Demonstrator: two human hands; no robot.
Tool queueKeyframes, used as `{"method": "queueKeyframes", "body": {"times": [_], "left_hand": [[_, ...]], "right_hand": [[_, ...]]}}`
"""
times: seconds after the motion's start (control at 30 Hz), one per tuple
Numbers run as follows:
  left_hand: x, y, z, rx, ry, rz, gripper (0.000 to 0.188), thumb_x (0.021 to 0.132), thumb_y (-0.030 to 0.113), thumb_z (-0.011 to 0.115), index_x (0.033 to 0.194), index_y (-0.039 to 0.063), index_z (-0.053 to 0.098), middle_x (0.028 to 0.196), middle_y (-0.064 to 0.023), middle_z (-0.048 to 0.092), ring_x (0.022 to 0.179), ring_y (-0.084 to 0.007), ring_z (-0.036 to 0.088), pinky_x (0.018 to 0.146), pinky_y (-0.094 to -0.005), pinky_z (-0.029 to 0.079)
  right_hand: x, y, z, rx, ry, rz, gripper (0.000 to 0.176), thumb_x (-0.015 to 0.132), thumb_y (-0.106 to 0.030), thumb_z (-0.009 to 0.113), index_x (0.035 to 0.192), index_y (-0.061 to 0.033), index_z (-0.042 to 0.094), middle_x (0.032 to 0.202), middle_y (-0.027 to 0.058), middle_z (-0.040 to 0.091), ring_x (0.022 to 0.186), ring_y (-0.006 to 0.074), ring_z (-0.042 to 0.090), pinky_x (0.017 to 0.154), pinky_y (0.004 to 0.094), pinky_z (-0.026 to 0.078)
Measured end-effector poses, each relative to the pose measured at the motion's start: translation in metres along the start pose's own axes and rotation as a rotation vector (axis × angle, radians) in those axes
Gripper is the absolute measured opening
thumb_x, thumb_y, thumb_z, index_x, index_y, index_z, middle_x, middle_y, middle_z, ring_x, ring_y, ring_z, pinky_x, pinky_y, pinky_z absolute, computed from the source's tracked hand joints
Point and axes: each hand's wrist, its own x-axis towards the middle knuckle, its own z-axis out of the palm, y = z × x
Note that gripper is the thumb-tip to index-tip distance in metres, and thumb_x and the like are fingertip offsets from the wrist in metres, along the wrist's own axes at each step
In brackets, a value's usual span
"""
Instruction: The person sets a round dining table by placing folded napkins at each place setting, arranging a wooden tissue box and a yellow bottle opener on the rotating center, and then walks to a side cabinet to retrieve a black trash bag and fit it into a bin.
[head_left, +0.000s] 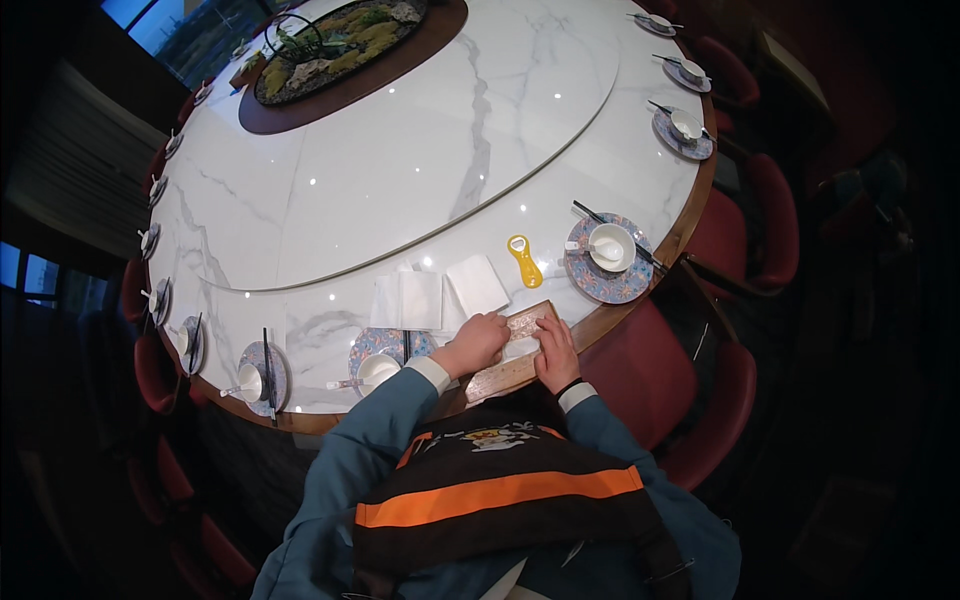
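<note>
A wooden box or holder (501, 380) with a pale strip between two speckled brown parts lies at the near table edge. My left hand (480, 343) is at its left side, fingers curled on its upper part; whether it grips anything is hidden. My right hand (556, 354) rests on its right side with bent fingers. White paper napkins (420, 300) lie in a stack beyond my left hand, with another folded white napkin (478, 285) beside them. A yellow bottle opener (525, 261) lies farther off to the right.
Patterned plates with white bowls, spoons and black chopsticks ring the marble table (360, 210). The nearest settings are a plate (365, 345) left of my hands and a plate (611, 292) at right. Red chairs (637, 367) stand around; a planted centrepiece (337, 49) sits far off.
</note>
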Motion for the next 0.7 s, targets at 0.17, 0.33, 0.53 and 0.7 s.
{"method": "queueKeyframes", "body": {"times": [0.17, 0.33, 0.53, 0.7], "left_hand": [[-0.012, -0.007, 0.002, -0.048, 0.114, -0.288, 0.023, 0.082, 0.024, 0.069, 0.091, 0.004, 0.06, 0.092, -0.0148, 0.058, 0.09, -0.036, 0.058, 0.076, -0.0464, 0.048], [-0.022, 0.051, 0.006, 0.139, 0.179, -0.201, 0.035, 0.083, 0.03, 0.069, 0.104, 0.005, 0.056, 0.103, -0.0137, 0.055, 0.1, -0.0326, 0.056, 0.082, -0.0422, 0.041], [-0.01, 0.046, 0.024, 0.161, 0.133, -0.33, 0.032, 0.081, 0.019, 0.066, 0.107, 0.005, 0.055, 0.099, -0.0134, 0.058, 0.097, -0.032, 0.058, 0.081, -0.0434, 0.043], [-0.024, 0.053, 0.016, 0.113, 0.137, -0.394, 0.029, 0.08, 0.015, 0.065, 0.105, 0.005, 0.056, 0.1, -0.0139, 0.06, 0.093, -0.0334, 0.062, 0.081, -0.0461, 0.044]], "right_hand": [[0.001, -0.005, -0.003, 0.04, 0.005, 0.031, 0.041, 0.071, 0.006, 0.055, 0.111, -0.0038, 0.059, 0.133, 0.0152, 0.053, 0.138, 0.0386, 0.04, 0.117, 0.0483, 0.032], [0.003, -0.005, -0.002, 0.057, 0.016, 0.047, 0.041, 0.071, 0.004, 0.058, 0.111, -0.0049, 0.059, 0.132, 0.017, 0.053, 0.136, 0.0396, 0.041, 0.115, 0.0483, 0.033], [0.017, -0.024, 0.002, -0.138, -0.018, 0.015, 0.031, 0.078, -0.015, 0.074, 0.108, -0.0124, 0.063, 0.13, 0.0148, 0.055, 0.134, 0.0362, 0.044, 0.113, 0.0568, 0.028], [0.019, -0.006, 0.016, -0.02, 0.01, 0.117, 0.015, 0.079, -0.013, 0.074, 0.093, -0.0109, 0.067, 0.127, 0.0083, 0.058, 0.135, 0.034, 0.044, 0.114, 0.0601, 0.024]]}}
